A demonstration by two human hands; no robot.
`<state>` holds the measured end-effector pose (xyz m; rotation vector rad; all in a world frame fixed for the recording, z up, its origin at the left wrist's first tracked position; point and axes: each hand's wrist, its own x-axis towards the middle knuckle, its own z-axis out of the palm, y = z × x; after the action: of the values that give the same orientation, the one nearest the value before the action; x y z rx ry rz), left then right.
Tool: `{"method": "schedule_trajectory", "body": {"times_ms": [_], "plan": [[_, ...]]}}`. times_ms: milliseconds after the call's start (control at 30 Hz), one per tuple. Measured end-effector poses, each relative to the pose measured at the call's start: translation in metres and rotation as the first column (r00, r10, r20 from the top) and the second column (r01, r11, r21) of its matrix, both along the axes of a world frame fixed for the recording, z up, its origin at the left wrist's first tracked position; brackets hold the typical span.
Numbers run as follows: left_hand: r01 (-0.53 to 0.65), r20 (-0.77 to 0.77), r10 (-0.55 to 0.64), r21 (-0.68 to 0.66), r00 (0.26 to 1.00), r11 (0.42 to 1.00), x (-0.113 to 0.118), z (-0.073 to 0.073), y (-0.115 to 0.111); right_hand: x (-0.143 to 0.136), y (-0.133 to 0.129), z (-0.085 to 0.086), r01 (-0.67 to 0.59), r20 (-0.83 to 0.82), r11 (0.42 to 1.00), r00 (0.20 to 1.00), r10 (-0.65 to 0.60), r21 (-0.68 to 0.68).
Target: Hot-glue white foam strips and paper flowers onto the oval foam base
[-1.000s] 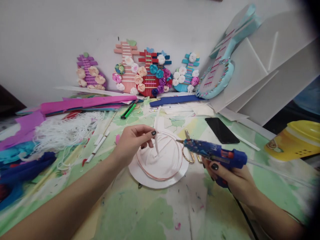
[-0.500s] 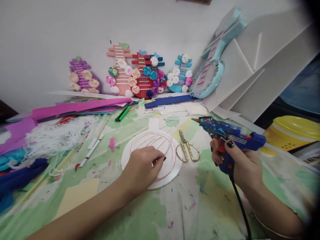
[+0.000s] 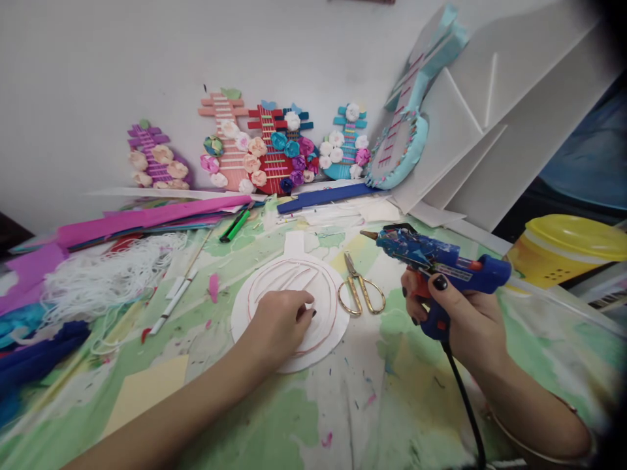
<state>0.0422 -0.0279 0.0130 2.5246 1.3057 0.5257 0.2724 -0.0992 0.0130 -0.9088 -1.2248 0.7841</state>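
My right hand (image 3: 470, 320) grips a blue hot glue gun (image 3: 431, 258), fingers around its handle; its nozzle points left, above the table. A black cord hangs from the handle. My left hand (image 3: 281, 320) rests low over a white round cutout (image 3: 340, 313) with a short neck, thumb and finger pinched together. Whatever is between those fingertips is too small to make out. White cord strips and reddish drawn outlines run across the cutout; my hand covers its lower left part. Gold-handled scissors (image 3: 361, 290) lie beside the cutout, blades away from me.
A tangle of white string (image 3: 117, 267), a marker (image 3: 171, 307) and a green utility knife (image 3: 236, 225) lie to the left. Flower-decorated paper guitars (image 3: 274, 150) lean on the wall. A yellow-lidded tub (image 3: 573, 245) and white boards (image 3: 465, 124) stand right.
The pale strip that rose from my left fingertips no longer shows there. That hand stays over the cutout. The whole view has shifted slightly; my right hand still holds the glue gun.
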Motion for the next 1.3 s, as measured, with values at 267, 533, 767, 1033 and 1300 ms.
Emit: {"method": "schedule_trajectory", "body": {"times_ms": [267,533,767,1033,1300], "plan": [[0.106,-0.219,-0.096,0.037,0.971,0.994,0.003,-0.004,0.002,0.001,-0.001,-0.001,-0.019,0.025,1.000,1.000,0.019,0.012],[0.127,-0.268,-0.099,0.089,0.958,0.988,0.002,-0.015,0.002,-0.001,-0.002,0.002,-0.025,-0.006,0.999,1.000,0.025,-0.040],[0.129,-0.257,-0.116,0.036,0.959,0.991,0.003,-0.011,0.003,-0.001,-0.002,0.000,-0.005,0.012,0.999,1.000,0.006,-0.041],[0.156,-0.232,-0.142,0.044,0.962,0.987,0.000,-0.011,0.002,-0.002,-0.002,0.000,0.003,0.029,0.998,1.000,-0.002,-0.056],[0.171,-0.214,-0.158,0.043,0.964,0.984,0.000,-0.011,0.002,-0.001,-0.002,-0.001,0.004,0.052,0.998,0.999,-0.001,-0.060]]}}
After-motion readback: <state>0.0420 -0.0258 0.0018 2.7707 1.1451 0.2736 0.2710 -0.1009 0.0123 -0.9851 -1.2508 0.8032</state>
